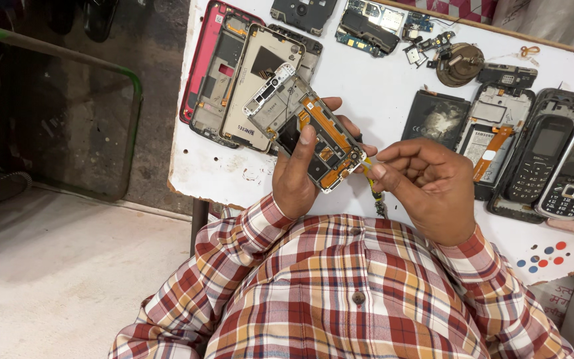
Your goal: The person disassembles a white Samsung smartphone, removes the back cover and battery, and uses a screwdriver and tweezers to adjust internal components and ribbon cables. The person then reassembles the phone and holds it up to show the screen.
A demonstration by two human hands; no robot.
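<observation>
1. Two plaid sleeves fill the nearest part of the view, and both of the person's hands rise from them over a white table.
2. The right hand has its fingers curled together, pinched on a thin yellow-handled tool. The tool's tip points left and meets the lower corner of an opened phone frame.
3. The left hand is clamped on that phone frame: the thumb presses across its face and the other fingertips show past its right edge. The frame is held tilted above the table, with an orange flex strip running along it and a white camera bracket at the end farthest from the fingers.
4. Just beyond the left fingers, lying flat on the table, is a stack of bare phone housings, the outermost one red.
5. Beyond the right fingers lie a dark battery, an opened phone back with an orange strip, and two keypad phones side by side, the dark one beside a silver one.
6. Farthest from both hands, along the table's far edge, sit loose circuit boards, a round brown part and a black camera cover.
7. To the left of the table a green metal rail bends over the concrete floor.
</observation>
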